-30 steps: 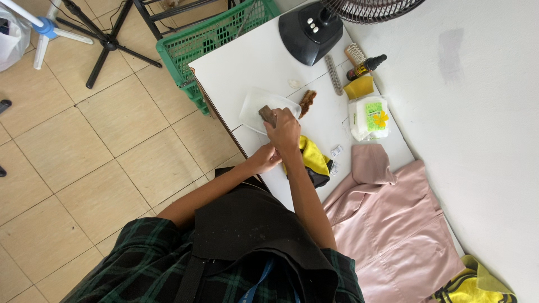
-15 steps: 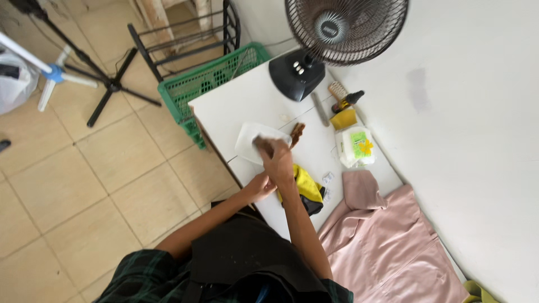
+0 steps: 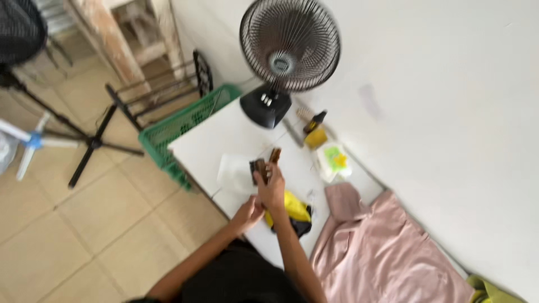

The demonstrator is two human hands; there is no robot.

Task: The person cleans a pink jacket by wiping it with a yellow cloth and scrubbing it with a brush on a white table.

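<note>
My right hand (image 3: 272, 189) is raised over the white table (image 3: 224, 140) and grips a small dark brown object (image 3: 259, 167). A second brown piece (image 3: 275, 155) shows just beyond its fingertips. My left hand (image 3: 247, 214) lies lower, close to my right wrist, its fingers curled; whether it holds anything is hidden. A yellow and black cloth (image 3: 293, 211) lies right beside both hands. Under the brown object is a white sheet (image 3: 233, 174).
A black desk fan (image 3: 289, 47) stands at the table's far end. Along the wall lie a dark dropper bottle (image 3: 314, 120), a yellow jar (image 3: 316, 137) and a wipes pack (image 3: 334, 160). Pink fabric (image 3: 382, 252) covers the near right. A green basket (image 3: 179, 129) and a tripod (image 3: 92, 143) stand on the floor.
The view has tilted up, so the whole fan and more wall now show. My hands keep the same pose, with the brown object still in my right hand.
</note>
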